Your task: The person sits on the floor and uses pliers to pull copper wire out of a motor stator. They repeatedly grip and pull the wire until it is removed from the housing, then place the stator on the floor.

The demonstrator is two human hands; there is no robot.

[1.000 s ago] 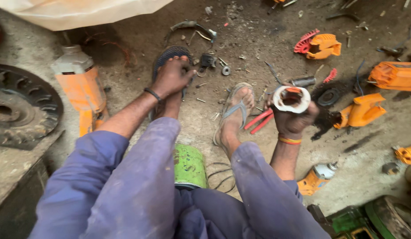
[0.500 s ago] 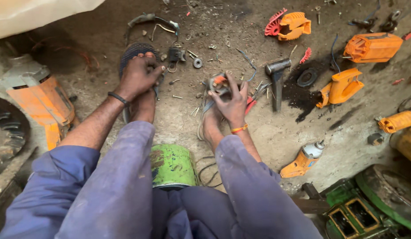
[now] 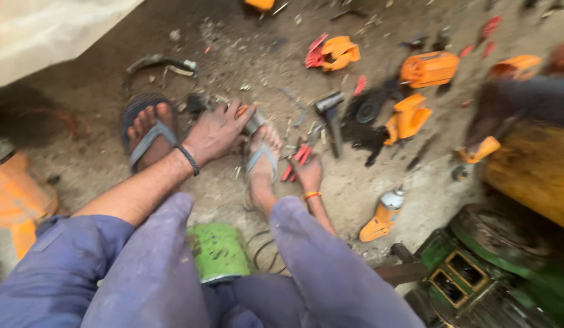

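My left hand (image 3: 214, 132) reaches across to my right foot (image 3: 261, 159), which wears a grey sandal. Its fingers close on a small grey and orange part (image 3: 253, 121) just above the toes. My right hand (image 3: 309, 174), with an orange band at the wrist, is low on the ground right of that foot. It sits on the red-handled pliers (image 3: 294, 161), and the blur hides how firm the hold is. My left foot (image 3: 149, 135) rests in a dark sandal to the left.
A green cylinder (image 3: 218, 250) stands between my knees. Orange tool housings (image 3: 429, 68), a grey hammer-like piece (image 3: 330, 115) and a black disc (image 3: 367, 110) lie scattered on the dirty floor. An orange spout bottle (image 3: 384, 215) lies at the right, with a green machine (image 3: 476, 267) lower right.
My left hand left the left sandal and moved right onto the part by my right foot. My right hand let that part go and dropped to the red pliers. The camera swung right.
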